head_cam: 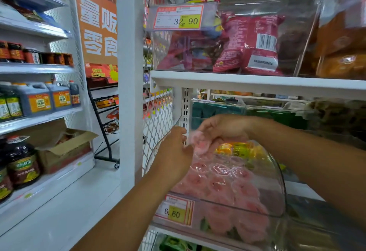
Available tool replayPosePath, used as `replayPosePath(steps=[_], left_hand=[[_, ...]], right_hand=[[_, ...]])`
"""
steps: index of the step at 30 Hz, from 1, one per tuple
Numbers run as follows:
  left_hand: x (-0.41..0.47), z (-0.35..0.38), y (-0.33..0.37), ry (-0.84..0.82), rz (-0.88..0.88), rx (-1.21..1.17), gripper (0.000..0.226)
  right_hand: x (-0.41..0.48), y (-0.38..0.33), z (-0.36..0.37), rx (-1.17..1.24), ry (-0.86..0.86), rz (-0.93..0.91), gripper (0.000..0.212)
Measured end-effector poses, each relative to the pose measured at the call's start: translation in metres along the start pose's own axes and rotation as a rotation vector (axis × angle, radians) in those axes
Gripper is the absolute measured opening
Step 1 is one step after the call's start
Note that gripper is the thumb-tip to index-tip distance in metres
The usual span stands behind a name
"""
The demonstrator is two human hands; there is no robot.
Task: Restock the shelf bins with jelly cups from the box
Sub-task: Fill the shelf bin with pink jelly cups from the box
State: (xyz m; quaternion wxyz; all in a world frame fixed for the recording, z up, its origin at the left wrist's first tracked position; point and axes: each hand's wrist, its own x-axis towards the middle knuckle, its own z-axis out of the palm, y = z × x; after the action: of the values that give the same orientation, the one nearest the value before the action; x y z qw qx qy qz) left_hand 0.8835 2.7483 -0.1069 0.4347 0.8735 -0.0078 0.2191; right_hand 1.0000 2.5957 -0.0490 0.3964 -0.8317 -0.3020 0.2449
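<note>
Far left: shelving [39, 68] carrying dark sauce bottles [21, 163] and grey jugs [37, 98] with orange labels. On its lower shelf sits a cardboard box [65, 147] with its flaps open; contents unclear.

Left of centre: orange sign [99, 22] with white characters, black wire rack [107, 112] below it, then a white post [128, 72] and a white mesh panel [158, 123].

Centre: left hand [174, 151] at the left rim of a clear bin [279, 173]. Its fingers are loosely curved toward the right hand. The image is blurred here, so I cannot tell whether its grip closes on anything.

Right hand [221, 127] is just beside it, over the back of the bin, knuckles up. Its grip is curled down around a few blurred pink jelly cups [217, 187] at the top of the pile. The rest of the cups fill the bin up to the front wall. Some yellow and orange cups [233, 148] lie at the back, near the right wrist.

A price tag reading 6.60 [174, 213] is on the bin front.

Upper shelf: a price tag reading 32.90 [178, 17] on another clear bin holding pink snack bags [251, 44]. Orange packs [340, 52] are to its right.

Behind the hands: green packs [217, 110].
</note>
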Motion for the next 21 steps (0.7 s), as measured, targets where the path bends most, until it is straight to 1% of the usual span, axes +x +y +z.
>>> replayPosePath(steps=[1,2,3,4,6,9,12,16,21], left_hand=[[0.002,0.002,-0.006,-0.016,-0.013,-0.007,0.035],[0.002,0.003,-0.010,-0.046,-0.037,-0.029,0.032],[0.002,0.003,-0.013,-0.084,-0.064,-0.066,0.028],[0.001,0.003,-0.015,-0.123,-0.085,-0.099,0.024],[0.000,0.002,-0.017,-0.173,-0.104,-0.137,0.025],[-0.001,0.001,-0.015,-0.230,-0.109,-0.152,0.033],[-0.002,0.000,-0.012,-0.267,-0.103,-0.143,0.040],[-0.003,-0.003,-0.012,-0.293,-0.103,-0.176,0.049],[-0.004,-0.005,-0.014,-0.283,-0.069,-0.202,0.062]], right_hand=[[0.004,0.005,-0.005,-0.176,0.077,0.031,0.014],[0.007,0.011,-0.010,-0.355,0.123,0.087,0.014],[0.010,0.016,-0.013,-0.471,0.142,0.161,0.019],[0.013,0.024,-0.016,-0.517,0.145,0.233,0.026],[0.017,0.036,-0.017,-0.527,0.136,0.325,0.032],[0.022,0.044,-0.012,-0.512,0.102,0.392,0.039],[0.025,0.044,-0.009,-0.502,0.092,0.403,0.046],[0.024,0.045,-0.007,-0.480,0.074,0.405,0.049],[0.020,0.046,-0.007,-0.495,0.070,0.385,0.044]])
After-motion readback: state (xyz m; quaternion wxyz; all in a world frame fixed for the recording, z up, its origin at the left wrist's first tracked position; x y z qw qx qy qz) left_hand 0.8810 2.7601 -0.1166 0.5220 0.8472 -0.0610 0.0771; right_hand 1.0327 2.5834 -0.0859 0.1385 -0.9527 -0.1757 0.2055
